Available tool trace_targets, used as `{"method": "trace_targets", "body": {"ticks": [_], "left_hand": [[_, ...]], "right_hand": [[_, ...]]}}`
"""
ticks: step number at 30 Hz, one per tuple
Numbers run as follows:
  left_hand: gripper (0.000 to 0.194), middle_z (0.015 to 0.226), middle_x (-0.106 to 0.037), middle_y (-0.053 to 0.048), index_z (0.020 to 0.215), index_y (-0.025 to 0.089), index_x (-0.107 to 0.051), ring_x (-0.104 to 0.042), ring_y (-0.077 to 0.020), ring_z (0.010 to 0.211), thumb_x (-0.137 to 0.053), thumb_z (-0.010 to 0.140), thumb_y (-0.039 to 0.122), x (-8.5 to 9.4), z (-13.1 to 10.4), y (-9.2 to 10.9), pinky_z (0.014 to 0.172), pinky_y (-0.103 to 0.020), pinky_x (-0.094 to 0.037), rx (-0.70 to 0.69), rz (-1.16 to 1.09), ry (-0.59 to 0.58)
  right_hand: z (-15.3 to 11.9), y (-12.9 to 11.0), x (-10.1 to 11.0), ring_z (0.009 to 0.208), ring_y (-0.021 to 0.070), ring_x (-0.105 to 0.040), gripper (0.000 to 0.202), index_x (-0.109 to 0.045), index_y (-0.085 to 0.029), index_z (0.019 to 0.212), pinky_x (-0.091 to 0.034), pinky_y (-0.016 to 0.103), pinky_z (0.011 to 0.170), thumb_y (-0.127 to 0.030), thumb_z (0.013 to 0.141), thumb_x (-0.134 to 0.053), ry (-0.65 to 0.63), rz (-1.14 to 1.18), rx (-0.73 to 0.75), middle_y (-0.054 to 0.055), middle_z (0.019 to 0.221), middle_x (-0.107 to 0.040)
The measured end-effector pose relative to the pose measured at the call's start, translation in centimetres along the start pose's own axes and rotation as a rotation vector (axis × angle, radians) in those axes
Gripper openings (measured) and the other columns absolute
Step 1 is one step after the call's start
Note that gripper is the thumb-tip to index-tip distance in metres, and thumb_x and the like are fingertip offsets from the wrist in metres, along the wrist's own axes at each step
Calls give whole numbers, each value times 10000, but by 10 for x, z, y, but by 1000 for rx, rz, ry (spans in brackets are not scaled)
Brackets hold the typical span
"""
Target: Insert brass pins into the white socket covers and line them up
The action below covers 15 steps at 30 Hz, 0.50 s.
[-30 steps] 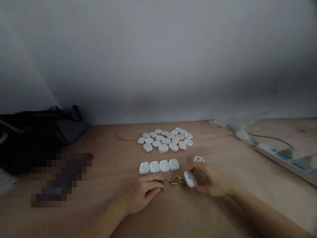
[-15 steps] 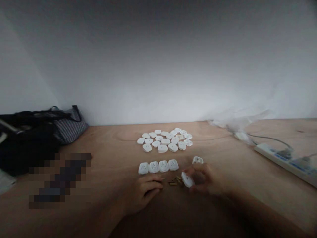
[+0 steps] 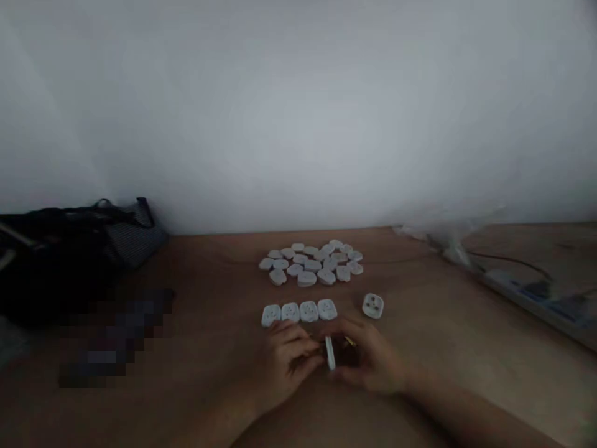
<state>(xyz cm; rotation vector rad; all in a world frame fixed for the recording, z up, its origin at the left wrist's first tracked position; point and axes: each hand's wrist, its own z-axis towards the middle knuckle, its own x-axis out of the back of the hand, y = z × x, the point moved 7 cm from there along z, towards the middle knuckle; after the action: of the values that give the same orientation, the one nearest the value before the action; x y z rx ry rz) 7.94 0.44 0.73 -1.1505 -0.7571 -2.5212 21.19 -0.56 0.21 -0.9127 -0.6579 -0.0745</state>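
Note:
My right hand (image 3: 368, 358) grips a white plastic plug cover (image 3: 330, 353) between thumb and fingers, turned edge-on. Close to its left side is my left hand (image 3: 293, 358), fingertips pinched together on what looks like a small brass piece, mostly hidden. Another brass piece (image 3: 349, 341) shows beside the right fingers. Just beyond my hands, several white plug covers (image 3: 308, 311) lie side by side in a row. One more white cover (image 3: 373, 305), with dark holes or recesses inside, lies apart to the right.
A cluster of white plug parts (image 3: 311, 266) lies farther back on the wooden table (image 3: 224, 298). Dark bags (image 3: 135, 233) and a pixelated dark object (image 3: 116, 336) are at left. At right are a power strip (image 3: 527, 292) with cables and a clear plastic bag (image 3: 457, 239).
My right hand has brought the white cover leftward and turned it edge-on. My left hand has moved right to meet it and now pinches. The picture has darkened.

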Motion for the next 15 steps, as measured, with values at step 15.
{"method": "trace_targets", "body": {"ticks": [15], "left_hand": [[127,748,-671,-11,919,206,-655,-547,-160,702,-531,888,212,6,-1,16,700,-318,-399,-135,72,89]], "right_hand": [[0,1,-5,775,167,-563,447,-521,-208,1020,-438,254,657,-157,607,-686,-3,-43,-50,17,913,-590]]}}
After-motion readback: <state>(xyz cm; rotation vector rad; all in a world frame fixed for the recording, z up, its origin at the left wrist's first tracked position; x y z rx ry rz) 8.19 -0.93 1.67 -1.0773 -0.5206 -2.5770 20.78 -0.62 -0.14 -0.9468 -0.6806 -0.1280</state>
